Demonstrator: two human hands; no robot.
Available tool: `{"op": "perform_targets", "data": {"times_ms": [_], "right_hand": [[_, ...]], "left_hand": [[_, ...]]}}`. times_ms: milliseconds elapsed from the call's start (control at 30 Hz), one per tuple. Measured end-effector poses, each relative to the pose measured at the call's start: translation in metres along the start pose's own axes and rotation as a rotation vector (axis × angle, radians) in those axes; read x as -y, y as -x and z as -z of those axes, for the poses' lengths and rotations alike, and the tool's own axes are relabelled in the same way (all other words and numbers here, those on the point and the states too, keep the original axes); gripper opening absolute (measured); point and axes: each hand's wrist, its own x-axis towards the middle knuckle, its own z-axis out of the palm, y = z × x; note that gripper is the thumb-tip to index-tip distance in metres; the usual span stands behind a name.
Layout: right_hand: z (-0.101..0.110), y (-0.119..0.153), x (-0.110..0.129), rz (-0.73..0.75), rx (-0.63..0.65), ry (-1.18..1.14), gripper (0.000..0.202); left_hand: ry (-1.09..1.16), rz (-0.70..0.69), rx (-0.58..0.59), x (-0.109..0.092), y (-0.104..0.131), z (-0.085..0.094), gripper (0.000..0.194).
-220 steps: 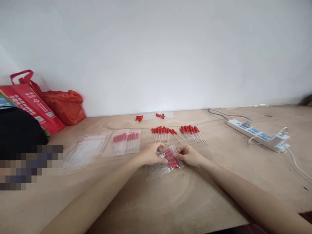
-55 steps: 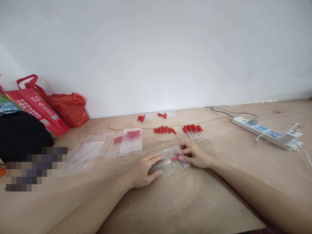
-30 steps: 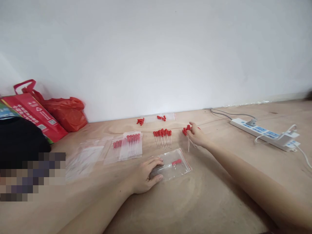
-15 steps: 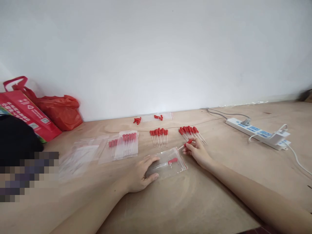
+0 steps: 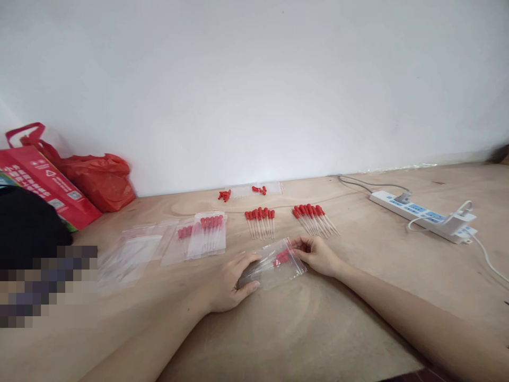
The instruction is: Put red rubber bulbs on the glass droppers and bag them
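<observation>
A clear zip bag lies on the wooden table, with red-bulbed droppers inside it. My left hand rests at the bag's closed end, thumb and fingers apart on either side of it. At the bag's mouth, on the right, my right hand has its fingers pinched around a dropper whose red bulb shows just inside the opening. Behind the bag lie a row of red-bulbed droppers and a fanned group of droppers.
Filled bags with droppers and flat bags lie left. Loose red bulbs sit near the wall. A power strip with cables is at right; a red plastic bag and a pink bag stand at far left.
My right hand has moved slightly left and down to the bag's mouth, and the dropper in it has gone into the bag beside the first one. My left hand has barely moved.
</observation>
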Motion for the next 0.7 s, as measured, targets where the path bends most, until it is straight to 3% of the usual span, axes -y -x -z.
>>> {"op": "perform_targets", "data": {"times_ms": [100,267,367,500,700], "right_hand": [[-0.002,0.000,0.000,-0.007,0.012,-0.013,0.023],[-0.002,0.003,0.011,0.051,0.172,-0.012,0.022],[-0.002,0.004,0.013,0.073,0.187,0.003,0.022],[0.000,0.001,0.004,0.056,-0.015,0.122,0.021],[0.025,-0.014,-0.001,0.101,-0.330,0.596,0.011]], "left_hand": [[-0.006,-0.008,-0.007,0.000,0.000,0.000,0.045],[-0.006,0.005,-0.002,0.000,0.000,0.000,0.045],[-0.012,0.005,-0.006,0.000,0.000,0.000,0.045],[-0.020,-0.017,-0.009,0.001,-0.002,-0.001,0.042],[-0.024,-0.039,-0.012,0.000,-0.002,0.000,0.039]]}}
